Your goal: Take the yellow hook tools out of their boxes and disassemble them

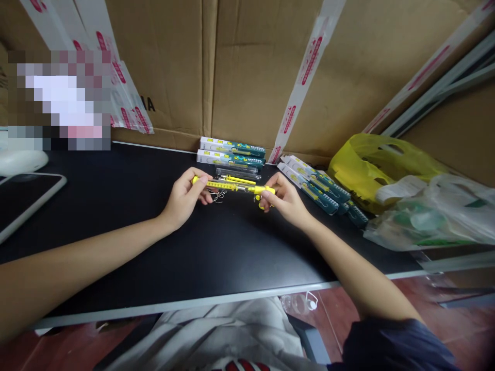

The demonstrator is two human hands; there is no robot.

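Note:
A yellow spring scale with a clear tube (224, 185) is stretched level between my two hands above the black table. My left hand (184, 195) pinches its yellow left end between thumb and fingers. At the other end, my right hand (285, 200) grips the yellow end piece, and more small yellow parts (262, 204) show among its fingers. Thin metal hooks (219, 195) lie just right of my left fingertips. Behind the scale are clear tubes (237, 169) and a yellow strip-like part (242, 179), partly hidden by it.
Printed narrow boxes (232, 156) lie at the back, with several more boxes (309, 183) to the right. A yellow plastic bag (351, 159) and a clear bag (429, 216) occupy the right side. A tablet-like device (31, 198) lies left. Taped cardboard (255, 72) stands behind.

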